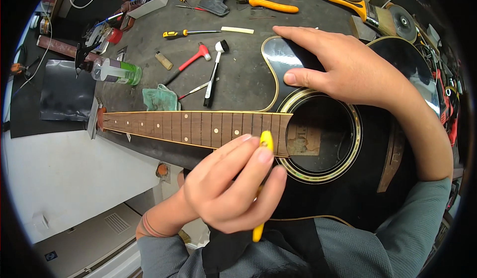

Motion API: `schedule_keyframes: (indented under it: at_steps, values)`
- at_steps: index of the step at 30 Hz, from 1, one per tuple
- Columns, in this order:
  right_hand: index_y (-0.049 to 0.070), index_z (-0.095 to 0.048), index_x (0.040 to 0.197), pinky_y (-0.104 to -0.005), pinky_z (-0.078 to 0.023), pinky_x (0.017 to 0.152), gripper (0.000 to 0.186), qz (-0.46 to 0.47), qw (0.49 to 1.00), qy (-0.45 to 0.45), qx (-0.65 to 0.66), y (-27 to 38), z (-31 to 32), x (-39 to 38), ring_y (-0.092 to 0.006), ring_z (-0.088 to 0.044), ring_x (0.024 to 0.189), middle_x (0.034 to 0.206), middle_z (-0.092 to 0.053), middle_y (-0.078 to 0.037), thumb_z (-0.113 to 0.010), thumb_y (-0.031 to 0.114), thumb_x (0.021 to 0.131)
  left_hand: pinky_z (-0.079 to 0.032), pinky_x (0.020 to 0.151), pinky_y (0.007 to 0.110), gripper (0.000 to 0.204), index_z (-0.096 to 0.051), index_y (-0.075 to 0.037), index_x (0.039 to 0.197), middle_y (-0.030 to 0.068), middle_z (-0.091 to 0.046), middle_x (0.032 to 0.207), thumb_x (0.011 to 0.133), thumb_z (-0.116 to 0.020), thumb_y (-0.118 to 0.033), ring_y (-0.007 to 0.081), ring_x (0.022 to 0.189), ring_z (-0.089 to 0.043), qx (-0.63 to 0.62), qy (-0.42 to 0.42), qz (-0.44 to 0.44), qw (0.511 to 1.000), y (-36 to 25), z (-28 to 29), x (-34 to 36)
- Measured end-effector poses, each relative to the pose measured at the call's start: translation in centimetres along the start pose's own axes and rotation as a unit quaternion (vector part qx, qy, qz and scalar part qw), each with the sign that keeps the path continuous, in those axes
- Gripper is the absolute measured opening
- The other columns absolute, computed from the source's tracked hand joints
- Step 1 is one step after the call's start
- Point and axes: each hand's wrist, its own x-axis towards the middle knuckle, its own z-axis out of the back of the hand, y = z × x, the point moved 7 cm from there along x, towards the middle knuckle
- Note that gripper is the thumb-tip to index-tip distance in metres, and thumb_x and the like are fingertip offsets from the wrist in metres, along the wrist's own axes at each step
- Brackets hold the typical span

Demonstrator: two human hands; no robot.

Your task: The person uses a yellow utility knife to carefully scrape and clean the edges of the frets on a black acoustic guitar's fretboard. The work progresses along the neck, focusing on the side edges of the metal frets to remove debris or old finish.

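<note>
A black acoustic guitar [328, 198] without strings lies across my lap and the bench, its neck pointing left. Over the end of the brown fretboard [198, 127], near the sound hole [333, 139], my left hand [231, 186] grips a slim yellow tool [267, 139]. One yellow end sticks out above the fingertips and the other below the palm; its kind is hidden by the fingers. My right hand [343, 64] lies flat on the guitar's far shoulder, thumb spread from the fingers and nothing held. The bare wooden bridge [390, 163] shows by my right forearm.
Beyond the neck lie a red-headed hammer [191, 61], a black-and-white brush [215, 74], a screwdriver [191, 33] and a green cloth [161, 99]. A spray bottle [117, 71] rests at left. Orange-handled pliers [273, 2] and a paintbrush [348, 7] lie at the back.
</note>
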Motion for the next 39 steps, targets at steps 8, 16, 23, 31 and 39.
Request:
schedule_keyframes:
  at_steps: [8,16,23,31,39]
  values:
    - [0.007,-0.053,0.153,-0.0518,-0.036,0.124,0.072,0.07,0.997,-0.003,-0.013,3.3,0.0,-0.5,-0.0382,-0.049,0.148,0.159,-0.051,-0.019,-0.077,0.039,0.094,-0.057,0.062,0.027,0.038,-0.048,-0.008,0.132,0.0215,-0.067,0.11,0.113,-0.056,-0.04,0.0211,0.08,-0.068,-0.328,-0.227,0.327,0.857,9.0,1.9,-3.0]
    - [0.011,-0.067,0.135,-0.0541,-0.031,0.125,0.045,0.105,0.993,0.003,-0.062,5.9,-1.8,-0.6,-0.0407,-0.039,0.153,0.161,-0.049,-0.015,-0.076,0.029,0.095,-0.066,0.079,0.032,0.033,-0.049,0.0,0.141,0.0246,-0.071,0.121,0.113,-0.057,-0.015,0.0201,0.086,-0.077,-0.593,-0.178,0.473,0.627,10.3,-2.9,-2.3]
    - [0.008,-0.067,0.131,-0.0536,-0.032,0.123,0.037,0.115,0.992,-0.006,-0.058,5.8,-1.9,-0.6,-0.0393,-0.041,0.151,0.16,-0.051,-0.014,-0.071,0.018,0.095,-0.059,0.084,0.027,0.031,-0.059,0.006,0.132,0.0111,-0.072,0.105,0.104,-0.068,-0.005,0.0132,0.091,-0.07,-0.521,-0.021,0.415,0.746,9.1,-3.0,-0.6]
    - [0.007,-0.066,0.137,-0.0526,-0.03,0.126,0.042,0.115,0.991,-0.001,-0.061,5.6,-2.1,-0.6,-0.0369,-0.04,0.153,0.162,-0.05,-0.012,-0.068,0.014,0.096,-0.056,0.088,0.025,0.028,-0.066,0.006,0.123,0.0056,-0.071,0.109,0.098,-0.076,0.0,0.0101,0.098,-0.068,-0.468,0.011,0.373,0.801,8.6,-3.6,-0.3]
    - [0.003,-0.065,0.138,-0.0481,-0.035,0.126,0.033,0.065,0.987,-0.019,0.144,3.9,-1.5,0.1,-0.0342,-0.053,0.147,0.151,-0.063,-0.014,-0.057,0.014,0.108,-0.054,0.083,0.023,0.028,-0.068,0.004,0.119,0.0023,-0.071,0.1,0.095,-0.081,-0.003,0.0073,0.091,-0.066,-0.447,0.019,0.386,0.807,8.5,-3.5,-0.1]
